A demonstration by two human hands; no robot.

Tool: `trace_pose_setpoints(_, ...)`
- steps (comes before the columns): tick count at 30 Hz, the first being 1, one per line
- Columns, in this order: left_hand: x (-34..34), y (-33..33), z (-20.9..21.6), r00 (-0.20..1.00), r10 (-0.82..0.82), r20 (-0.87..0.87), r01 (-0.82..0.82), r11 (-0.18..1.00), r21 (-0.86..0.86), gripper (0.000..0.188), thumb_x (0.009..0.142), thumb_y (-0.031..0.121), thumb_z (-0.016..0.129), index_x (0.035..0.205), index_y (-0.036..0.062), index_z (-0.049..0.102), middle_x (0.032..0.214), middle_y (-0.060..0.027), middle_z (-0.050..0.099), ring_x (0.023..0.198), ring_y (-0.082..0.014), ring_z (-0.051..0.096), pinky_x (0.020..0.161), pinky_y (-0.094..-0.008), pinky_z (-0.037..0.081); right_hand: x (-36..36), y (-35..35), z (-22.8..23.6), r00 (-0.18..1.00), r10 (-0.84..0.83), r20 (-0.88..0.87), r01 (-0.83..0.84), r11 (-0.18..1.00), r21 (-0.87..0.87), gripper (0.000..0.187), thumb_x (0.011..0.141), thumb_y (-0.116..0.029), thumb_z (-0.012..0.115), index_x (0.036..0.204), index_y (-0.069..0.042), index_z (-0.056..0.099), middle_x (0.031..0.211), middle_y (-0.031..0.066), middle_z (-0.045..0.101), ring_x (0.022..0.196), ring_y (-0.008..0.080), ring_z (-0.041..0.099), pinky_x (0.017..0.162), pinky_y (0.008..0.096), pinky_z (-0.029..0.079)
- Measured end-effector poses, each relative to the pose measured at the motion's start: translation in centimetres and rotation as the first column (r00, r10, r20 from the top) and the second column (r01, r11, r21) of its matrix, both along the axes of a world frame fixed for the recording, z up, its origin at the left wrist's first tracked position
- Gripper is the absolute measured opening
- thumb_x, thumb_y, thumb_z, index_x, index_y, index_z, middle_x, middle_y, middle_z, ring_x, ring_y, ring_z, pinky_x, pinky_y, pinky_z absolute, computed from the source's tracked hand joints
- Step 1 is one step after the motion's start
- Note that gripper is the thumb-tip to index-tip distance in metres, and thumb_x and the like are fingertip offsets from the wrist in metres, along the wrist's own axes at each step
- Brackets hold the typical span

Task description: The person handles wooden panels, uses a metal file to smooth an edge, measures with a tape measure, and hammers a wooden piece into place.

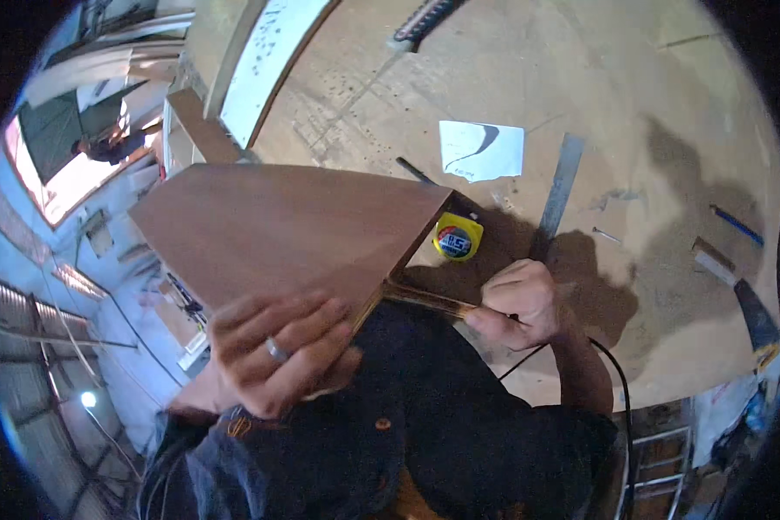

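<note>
A large brown wooden panel with angled corners lies across the near left of the workbench. My left hand, with a ring on one finger, is over its near edge; the fingers are stretched to the right, slightly bent and smeared by motion. From the panel's near right corner a narrow wooden strip runs to the right. Its far end is in my right hand, whose fingers are curled and whose thumb presses on it. Whether strip and panel are joined cannot be made out. A yellow tape measure sits just beyond the strip.
On the bench lie a white paper with a dark curve, a steel ruler, a screw and a blue pen. A curved white board stands far left. A black cable hangs by my right arm.
</note>
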State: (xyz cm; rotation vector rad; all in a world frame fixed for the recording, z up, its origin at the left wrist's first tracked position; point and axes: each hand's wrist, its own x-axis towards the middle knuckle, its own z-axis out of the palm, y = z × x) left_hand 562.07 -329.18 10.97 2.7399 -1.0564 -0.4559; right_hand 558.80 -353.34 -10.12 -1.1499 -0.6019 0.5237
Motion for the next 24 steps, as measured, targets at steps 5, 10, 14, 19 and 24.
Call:
trace_pose_setpoints(5,0.6,-0.6,-0.1,0.996,0.084,-0.021,-0.084,0.996,-0.016,0.017,0.08,0.022,0.077,0.086,0.0088,0.07,0.083,-0.0092,0.075,0.077,-0.0185,0.074,0.054,-0.0268,0.052,-0.2,-3.9,0.0,0.993,-0.095,0.072,0.109,0.967,-0.232,0.048,0.083,-0.018,0.071,0.051,-0.009,0.037,0.048,0.005,0.033,0.039,0.0234,0.038,0.041,0.0398,0.03)
trace_pose_setpoints(10,0.6,-0.3,-0.3,0.998,0.067,0.005,-0.066,0.996,-0.06,0.014,0.08,0.021,0.076,0.084,0.0089,0.07,0.083,-0.0087,0.075,0.075,-0.0172,0.074,0.054,-0.0256,0.052,-4.2,-7.3,-2.3,0.965,-0.254,0.068,0.251,0.816,-0.521,0.041,0.085,-0.02,0.071,0.052,-0.008,0.049,0.051,0.0057,0.045,0.045,0.0195,0.048,0.048,0.0372,0.041)
trace_pose_setpoints(14,0.6,-0.1,0.1,0.999,0.035,0.024,-0.033,0.997,-0.069,0.017,0.079,0.022,0.078,0.085,0.0083,0.071,0.082,-0.0073,0.074,0.073,-0.0151,0.073,0.053,-0.0244,0.051,-4.9,-5.9,-2.2,0.924,-0.362,-0.12,0.186,0.703,-0.687,0.034,0.088,-0.017,0.067,0.06,-0.002,0.053,0.053,0.008,0.044,0.048,0.0223,0.045,0.05,0.0362,0.041)
trace_pose_setpoints(19,-1.0,0.5,-1.0,0.993,0.062,0.101,-0.046,0.987,-0.156,0.019,0.078,0.025,0.078,0.08,0.0095,0.067,0.082,-0.0047,0.073,0.072,-0.0145,0.071,0.055,-0.0259,0.052,-5.5,-5.1,0.4,0.887,-0.393,-0.242,0.095,0.669,-0.737,0.029,0.091,-0.016,0.062,0.067,-0.001,0.055,0.058,0.0069,0.051,0.054,0.013,0.049,0.053,0.0314,0.042)
trace_pose_setpoints(24,-3.6,1.6,-0.8,0.997,0.041,0.06,-0.029,0.981,-0.192,0.022,0.077,0.026,0.079,0.083,0.0094,0.065,0.089,-0.0059,0.07,0.076,-0.0191,0.071,0.059,-0.0303,0.054,-3.8,-2.5,5.8,0.879,-0.453,0.149,0.337,0.368,-0.867,0.024,0.088,-0.013,0.067,0.11,-0.002,0.067,0.092,0.0158,0.068,0.084,0.028,0.068,0.076,0.035,0.053)
